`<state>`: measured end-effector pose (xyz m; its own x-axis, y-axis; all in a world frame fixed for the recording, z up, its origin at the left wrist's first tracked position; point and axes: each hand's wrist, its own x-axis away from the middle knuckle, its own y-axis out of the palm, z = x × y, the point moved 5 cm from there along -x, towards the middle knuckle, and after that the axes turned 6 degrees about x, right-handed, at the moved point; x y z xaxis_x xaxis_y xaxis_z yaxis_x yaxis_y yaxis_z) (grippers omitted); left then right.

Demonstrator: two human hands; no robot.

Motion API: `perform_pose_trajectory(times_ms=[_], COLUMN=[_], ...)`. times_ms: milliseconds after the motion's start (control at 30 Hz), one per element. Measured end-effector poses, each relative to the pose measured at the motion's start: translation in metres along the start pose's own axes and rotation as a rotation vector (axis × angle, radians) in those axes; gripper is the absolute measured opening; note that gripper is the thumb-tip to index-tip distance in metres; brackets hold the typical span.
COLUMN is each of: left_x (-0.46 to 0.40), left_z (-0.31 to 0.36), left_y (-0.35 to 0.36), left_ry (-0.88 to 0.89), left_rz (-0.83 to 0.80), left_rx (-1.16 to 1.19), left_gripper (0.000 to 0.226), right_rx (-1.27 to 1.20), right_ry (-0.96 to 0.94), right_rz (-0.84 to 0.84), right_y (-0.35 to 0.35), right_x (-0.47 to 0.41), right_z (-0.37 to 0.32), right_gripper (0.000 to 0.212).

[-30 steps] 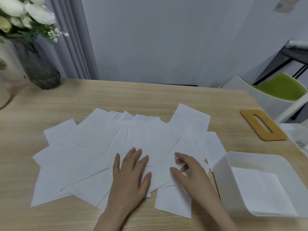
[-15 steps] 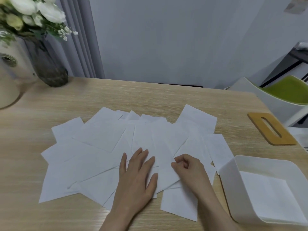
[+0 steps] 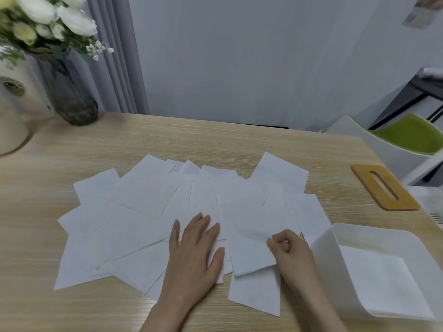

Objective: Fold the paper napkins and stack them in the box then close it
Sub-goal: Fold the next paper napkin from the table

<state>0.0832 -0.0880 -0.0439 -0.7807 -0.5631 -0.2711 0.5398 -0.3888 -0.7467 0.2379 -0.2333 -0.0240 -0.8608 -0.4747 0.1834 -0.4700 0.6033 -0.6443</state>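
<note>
The right hand (image 3: 291,254) has its fingers curled, pinching the near right edge of one white square paper napkin (image 3: 256,238) and lifting it slightly off the spread. The left hand (image 3: 194,255) lies flat, fingers straight and a little apart, pressing down on the spread of white paper napkins (image 3: 143,212) just left of that napkin. The overlapping sheets, roughly a dozen though an exact count cannot be told, fan across the light wooden table (image 3: 215,140). One open white plastic box (image 3: 335,264) sits just right of the spread, with one folded white napkin (image 3: 381,279) inside. One wooden lid with an oval slot (image 3: 383,185) lies beyond the box. One dark glass vase of white flowers (image 3: 69,94) stands far left of the spread.
</note>
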Motion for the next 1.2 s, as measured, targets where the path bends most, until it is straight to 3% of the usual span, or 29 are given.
perform_pose_trajectory(times_ms=[300,600,700,767,967,1200], left_x=[0.003,-0.005,-0.008,-0.006,-0.002,0.003], left_z=[0.015,0.031,0.031,0.027,0.017,-0.007], left_y=[0.002,-0.010,-0.015,-0.019,-0.018,-0.015], left_ry=[-0.021,-0.157,-0.210,-0.278,-0.578,-0.664], left_rz=[0.059,0.035,0.058,0.090,0.065,0.074], left_rx=[0.101,0.304,0.373,0.428,0.949,1.009], left_gripper=[0.041,0.059,0.053,0.038,0.010,0.024], right_rx=[-0.197,-0.274,-0.258,-0.258,-0.221,-0.196], right_ry=[0.069,0.041,0.001,-0.011,-0.044,-0.090], right_rz=[-0.076,-0.131,-0.143,-0.156,-0.201,-0.274], right_y=[0.000,0.006,0.007,0.009,0.022,0.040], right_x=[0.005,0.017,0.021,0.023,0.029,0.033], right_z=[0.012,-0.002,-0.007,-0.011,-0.017,-0.028], right_gripper=[0.013,0.013,0.012,0.011,0.010,0.007])
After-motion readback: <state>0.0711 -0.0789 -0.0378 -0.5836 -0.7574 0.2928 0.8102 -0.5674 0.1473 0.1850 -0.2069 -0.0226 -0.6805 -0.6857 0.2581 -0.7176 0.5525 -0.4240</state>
